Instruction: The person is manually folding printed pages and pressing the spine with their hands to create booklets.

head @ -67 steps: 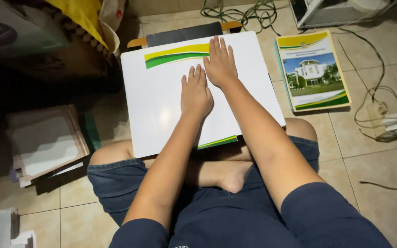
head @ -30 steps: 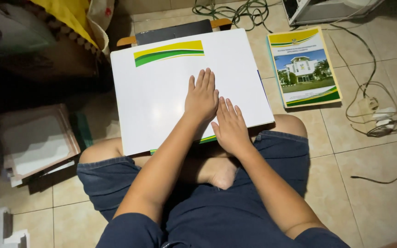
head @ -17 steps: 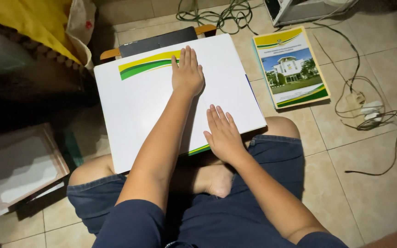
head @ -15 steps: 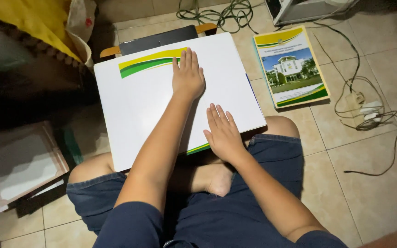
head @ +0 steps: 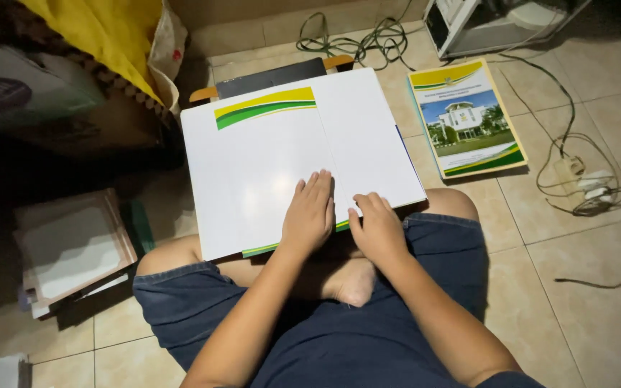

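- White sheet [head: 282, 169] with a yellow-and-green band along its top edge lies flat across the seated person's knees, its far edge resting over a dark board [head: 271, 77] with orange corners on the floor.
- Left hand [head: 310, 214] lies open, palm down, fingers together, flat on the sheet near its lower edge.
- Right hand [head: 376, 228] lies just beside the left, fingers bent over the sheet's lower edge; whether it grips the edge cannot be told.
- Person sits cross-legged in dark blue shorts [head: 339, 338] on a tiled floor [head: 576, 316]; one bare foot shows below the hands.
- Printed booklet [head: 466, 116] with a building picture on its cover lies on the floor, right of the sheet and apart from it.
- Cables [head: 591, 194] run near the booklet.
- Stack of folders [head: 70, 248] lies on the left.
- Yellow cloth [head: 102, 32] lies at upper left.
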